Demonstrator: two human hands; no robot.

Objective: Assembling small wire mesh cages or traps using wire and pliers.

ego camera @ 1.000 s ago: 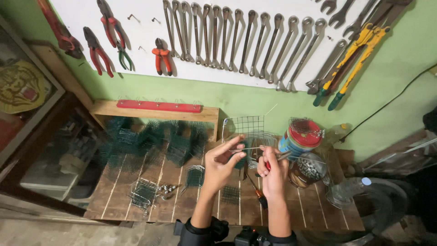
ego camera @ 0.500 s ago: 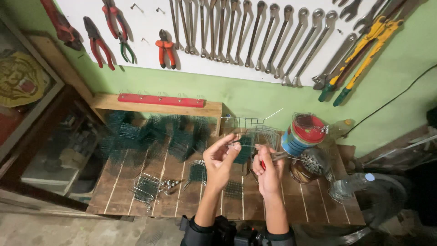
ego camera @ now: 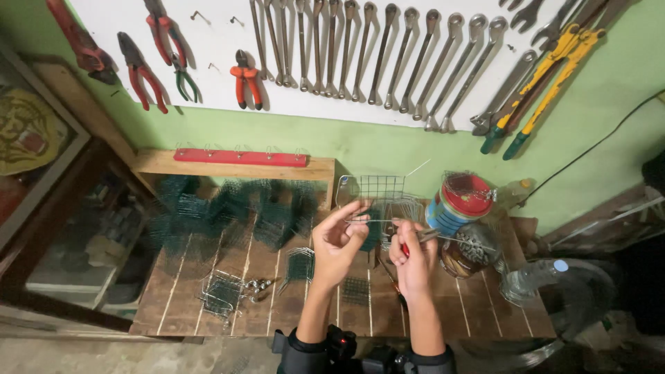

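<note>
My left hand (ego camera: pixel 337 244) pinches a thin wire and the edge of a small silver wire-mesh piece (ego camera: pixel 379 196) held above the wooden bench (ego camera: pixel 208 298). My right hand (ego camera: pixel 413 260) grips red-handled pliers (ego camera: pixel 409 244) whose jaws meet the same wire just right of my left fingers. Both hands hover over the bench's middle, close together. Below them lies a small dark mesh square (ego camera: pixel 355 291).
Green wire-mesh pieces (ego camera: pixel 228 211) pile up at the bench's back left; small silver mesh baskets (ego camera: pixel 223 296) lie in front. A red-lidded can (ego camera: pixel 457 201), a mesh-covered pot (ego camera: pixel 471 246) and a clear bottle (ego camera: pixel 530 277) stand right. Pliers, wrenches (ego camera: pixel 360 48) and bolt cutters (ego camera: pixel 540 76) hang on the wall.
The view has shifted slightly; both hands stay together on the wire and mesh piece, with the right hand's pliers still at the wire.
</note>
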